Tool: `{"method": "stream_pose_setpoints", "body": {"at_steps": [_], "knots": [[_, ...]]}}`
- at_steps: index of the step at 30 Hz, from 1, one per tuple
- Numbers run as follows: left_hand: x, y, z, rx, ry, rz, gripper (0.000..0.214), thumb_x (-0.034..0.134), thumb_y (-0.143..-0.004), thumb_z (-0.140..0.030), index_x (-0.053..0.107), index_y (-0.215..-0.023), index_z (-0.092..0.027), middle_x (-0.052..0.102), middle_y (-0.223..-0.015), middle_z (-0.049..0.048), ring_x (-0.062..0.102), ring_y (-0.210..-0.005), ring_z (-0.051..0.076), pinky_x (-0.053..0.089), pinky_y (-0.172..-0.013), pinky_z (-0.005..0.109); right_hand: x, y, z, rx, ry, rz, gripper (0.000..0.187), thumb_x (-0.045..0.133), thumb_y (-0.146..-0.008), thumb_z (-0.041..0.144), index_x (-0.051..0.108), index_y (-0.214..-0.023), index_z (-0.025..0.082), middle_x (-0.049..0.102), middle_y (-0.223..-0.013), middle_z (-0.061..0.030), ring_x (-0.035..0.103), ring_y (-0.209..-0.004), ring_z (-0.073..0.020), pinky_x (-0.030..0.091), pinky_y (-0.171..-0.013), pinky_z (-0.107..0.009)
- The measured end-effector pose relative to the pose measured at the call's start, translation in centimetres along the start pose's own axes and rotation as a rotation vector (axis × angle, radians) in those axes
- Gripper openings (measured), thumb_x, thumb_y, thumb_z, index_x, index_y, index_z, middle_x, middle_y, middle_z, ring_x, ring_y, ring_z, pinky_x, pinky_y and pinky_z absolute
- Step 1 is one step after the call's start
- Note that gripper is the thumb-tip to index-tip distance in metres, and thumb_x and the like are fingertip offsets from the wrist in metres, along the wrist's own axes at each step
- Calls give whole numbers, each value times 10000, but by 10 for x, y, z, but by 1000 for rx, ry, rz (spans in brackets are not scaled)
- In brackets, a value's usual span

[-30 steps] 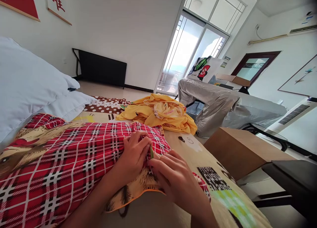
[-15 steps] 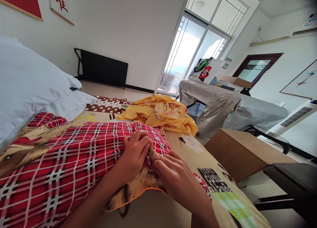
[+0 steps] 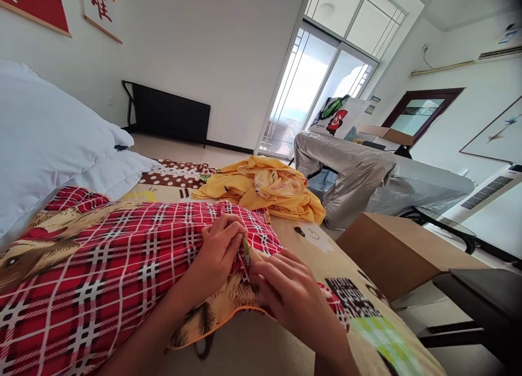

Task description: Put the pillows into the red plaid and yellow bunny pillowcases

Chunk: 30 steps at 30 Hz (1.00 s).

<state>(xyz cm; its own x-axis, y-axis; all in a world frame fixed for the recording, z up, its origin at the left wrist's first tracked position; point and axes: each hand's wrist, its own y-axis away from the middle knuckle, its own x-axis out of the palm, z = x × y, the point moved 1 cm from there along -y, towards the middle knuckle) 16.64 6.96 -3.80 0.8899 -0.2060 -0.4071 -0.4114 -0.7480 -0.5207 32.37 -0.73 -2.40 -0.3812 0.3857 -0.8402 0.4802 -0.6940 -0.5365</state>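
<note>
- Red plaid cover (image 3: 134, 259) is looking like thin printed cloth, matt, lightly creasing.
- Green zip (image 3: 246, 247) is showing a narrow strip; slider (image 3: 247, 260) is looking like metal.
- Yellow cloth (image 3: 232, 185) is looking smooth, matt, bunching in soft folds.
- White pillows (image 3: 53, 125) are showing smooth matt cloth.
- Bed sheet (image 3: 304, 253) is looking like soft matt cloth.
- Silver cover (image 3: 354, 174) is shining, wrinkling; plastic or foil, can't tell.
- Brown box (image 3: 391, 245) is looking like matt cardboard.
- Door panes (image 3: 299, 87) are showing clear glass.
</note>
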Motion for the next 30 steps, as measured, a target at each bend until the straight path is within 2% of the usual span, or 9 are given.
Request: {"method": "stream_pose_setpoints", "body": {"at_steps": [4,7,9,12,14,17,20,22,30], "knots": [[-1,-2,1,-10,0,-22,229,313,-980,-264,499,-857,-212,536,-1078,38,463,-1038,193,275,-924,384,6,1,1,-5,58,66,208,417,-979,197,598,-1080,210,692,-1000,-40,622,-894,-156,373,-809,-294],[-1,0,-2,-9,-3,-39,239,303,-978,-262,500,-855,-210,545,-1078,49,467,-1031,199,276,-920,388,14,3,6,25,182,94,303,465,-919,125,559,-1200,188,688,-1019,-60,629,-927,-191,391,-806,-319],[0,3,-7,5,-12,-37,250,299,-980,-257,504,-846,-210,547,-1078,47,470,-1026,199,276,-915,387,19,5,10,51,257,116,331,505,-854,77,567,-1169,157,683,-978,-76,625,-896,-217,401,-782,-335],[2,7,-14,38,-21,-37,253,305,-982,-246,512,-841,-213,543,-1079,34,472,-1029,193,267,-915,383,21,6,13,83,229,204,187,552,-799,59,601,-940,171,666,-858,-49,613,-843,-217,410,-733,-319],[3,7,-16,48,-12,-39,249,311,-982,-240,514,-840,-214,540,-1060,24,475,-1018,186,265,-911,380,17,9,14,78,191,227,154,562,-795,66,592,-888,185,655,-804,-24,604,-773,-197,403,-683,-304],[2,5,-13,29,15,-46,249,320,-983,-245,508,-823,-211,534,-1010,16,475,-988,179,273,-895,373,3,15,16,47,206,189,225,554,-815,84,597,-1008,193,645,-754,-3,567,-662,-180,383,-635,-307],[1,1,-8,1,57,-53,251,317,-984,-266,499,-821,-209,527,-1018,22,469,-986,181,285,-893,369,-12,20,19,11,184,178,366,528,-858,109,543,-1215,191,652,-775,-1,571,-683,-175,400,-679,-308],[0,1,-5,-8,79,-47,255,314,-985,-281,494,-820,-208,526,-1020,26,471,-977,181,295,-892,367,-17,22,20,-2,165,167,399,496,-884,125,509,-1277,194,660,-798,-8,584,-718,-176,410,-719,-310],[2,2,-8,4,53,-61,253,316,-982,-273,495,-817,-206,532,-1020,35,476,-986,184,301,-900,364,8,9,13,22,202,177,272,458,-861,131,562,-1104,194,682,-817,-31,561,-628,-173,326,-610,-312]]}}
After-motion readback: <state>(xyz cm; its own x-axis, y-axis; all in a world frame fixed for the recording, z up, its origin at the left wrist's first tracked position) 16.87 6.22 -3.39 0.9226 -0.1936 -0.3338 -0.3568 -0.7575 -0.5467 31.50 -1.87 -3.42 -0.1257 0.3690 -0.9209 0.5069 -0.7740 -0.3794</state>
